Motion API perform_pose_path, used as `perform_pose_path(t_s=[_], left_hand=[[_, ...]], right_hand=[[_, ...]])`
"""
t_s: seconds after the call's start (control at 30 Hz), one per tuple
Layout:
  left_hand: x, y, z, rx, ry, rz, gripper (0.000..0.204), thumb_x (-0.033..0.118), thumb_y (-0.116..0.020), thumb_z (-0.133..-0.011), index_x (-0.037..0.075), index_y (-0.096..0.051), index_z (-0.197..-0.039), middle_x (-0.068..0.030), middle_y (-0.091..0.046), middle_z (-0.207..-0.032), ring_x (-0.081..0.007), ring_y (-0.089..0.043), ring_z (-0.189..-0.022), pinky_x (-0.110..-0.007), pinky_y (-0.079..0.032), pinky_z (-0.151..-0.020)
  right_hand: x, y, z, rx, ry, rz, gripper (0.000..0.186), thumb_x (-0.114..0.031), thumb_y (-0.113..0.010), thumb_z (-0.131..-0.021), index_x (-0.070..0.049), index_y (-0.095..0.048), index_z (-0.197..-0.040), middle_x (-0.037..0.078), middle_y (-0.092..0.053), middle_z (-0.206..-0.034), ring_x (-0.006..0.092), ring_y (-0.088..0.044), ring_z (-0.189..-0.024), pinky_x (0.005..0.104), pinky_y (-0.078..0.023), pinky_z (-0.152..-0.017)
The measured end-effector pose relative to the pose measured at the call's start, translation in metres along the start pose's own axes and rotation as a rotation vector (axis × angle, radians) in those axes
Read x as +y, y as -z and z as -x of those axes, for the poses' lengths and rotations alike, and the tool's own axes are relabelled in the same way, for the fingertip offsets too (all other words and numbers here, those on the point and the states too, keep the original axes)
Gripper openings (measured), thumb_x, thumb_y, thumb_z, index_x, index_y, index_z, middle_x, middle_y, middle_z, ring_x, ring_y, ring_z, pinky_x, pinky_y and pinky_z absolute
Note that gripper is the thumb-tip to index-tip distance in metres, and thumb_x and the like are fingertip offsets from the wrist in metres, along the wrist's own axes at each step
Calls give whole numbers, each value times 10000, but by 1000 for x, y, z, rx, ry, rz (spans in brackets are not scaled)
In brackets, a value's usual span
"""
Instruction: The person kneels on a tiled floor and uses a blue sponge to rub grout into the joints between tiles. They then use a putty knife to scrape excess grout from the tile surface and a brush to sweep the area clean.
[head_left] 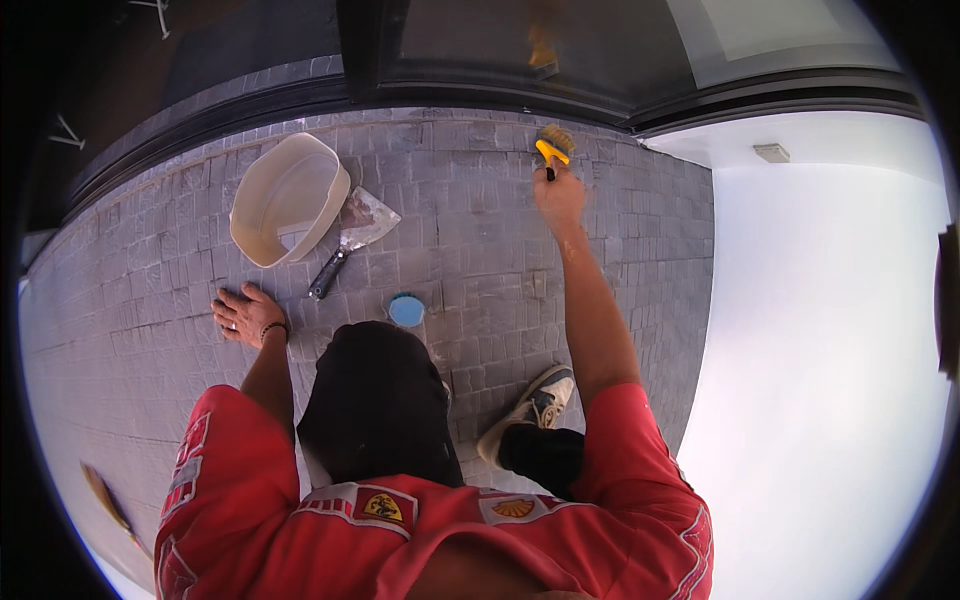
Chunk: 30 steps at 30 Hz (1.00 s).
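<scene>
My right hand (560, 198) is closed around the black grip of a yellow brush (554, 148), arm stretched forward. The brush's bristles are at the paved floor close to the dark door frame. My left hand (246, 312) lies flat on the paving with its fingers spread, a ring and a dark bracelet on it. Beyond that hand stands a cream plastic tub (322, 175). Against the tub's right side rests a wide scraper (366, 220) with a stained metal blade and black handle. A round light-blue object (406, 310), maybe a lid or pad, sits just ahead of my knee.
Dark-framed glass doors (530, 50) run along the far side. A white wall (820, 330) bounds the right, with a small grey box (771, 153) low on it. Something like a broom (105, 497) lies at the lower left. My shoe (530, 415) is on the grey paving (480, 250).
</scene>
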<state>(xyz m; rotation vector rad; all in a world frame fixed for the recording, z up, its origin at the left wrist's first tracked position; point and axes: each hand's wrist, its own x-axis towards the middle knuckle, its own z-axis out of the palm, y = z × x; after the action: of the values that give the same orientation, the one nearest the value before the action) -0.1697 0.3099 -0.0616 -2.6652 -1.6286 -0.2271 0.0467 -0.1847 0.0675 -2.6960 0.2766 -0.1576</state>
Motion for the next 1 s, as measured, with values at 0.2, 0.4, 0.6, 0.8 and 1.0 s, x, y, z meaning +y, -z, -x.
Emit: perform_pose_path(t_s=[0.2, 0.4, 0.6, 0.8, 1.0], left_hand=[[1, 2, 0, -25, 11, 10, 685, 546, -355, -1015, 154, -292, -1572, -152, -249, -1641, -340, -208, -1520, -523, -148, -1219], [2, 4, 0, -42, 20, 19, 681, 539, -352, -1015, 157, -289, -1575, -153, -235, -1647, -336, -197, -1525, -514, -130, -1226], [2, 6, 0, -52, 29, 27, 680, 534, -355, -1012, 156, -292, -1574, -144, -237, -1648, -330, -194, -1526, -515, -115, -1229], [2, 6, 0, -58, 26, 26, 680, 536, -356, -1011, 155, -300, -1571, -145, -229, -1651, -329, -184, -1528, -517, -115, -1230], [2, 5, 0, -65, 30, 32, 686, 538, -358, -1011, 150, -295, -1573, -158, -229, -1650, -342, -184, -1528, -522, -116, -1227]], right_hand=[[-106, -24, 54, -221, 217, -87, 463, -279, -610, -879, -38, -650, -1273, 225, -709, -914, 398, -698, -833, 480, -550, -739], [-107, -9, 44, -44, 160, -431, 394, -240, -659, -846, -39, -718, -1180, 223, -723, -1055, 379, -707, -969, 399, -555, -877], [-104, 5, 26, -117, 242, -270, 395, -248, -660, -850, -29, -720, -1173, 213, -727, -1085, 364, -712, -992, 380, -549, -895], [-116, 20, 21, -100, 96, -106, 384, -284, -653, -848, -69, -735, -1157, 222, -725, -1019, 380, -709, -912, 428, -558, -857], [-133, 28, 20, -158, 112, -190, 383, -318, -647, -857, -60, -748, -1121, 231, -726, -996, 382, -709, -907, 422, -557, -858]])
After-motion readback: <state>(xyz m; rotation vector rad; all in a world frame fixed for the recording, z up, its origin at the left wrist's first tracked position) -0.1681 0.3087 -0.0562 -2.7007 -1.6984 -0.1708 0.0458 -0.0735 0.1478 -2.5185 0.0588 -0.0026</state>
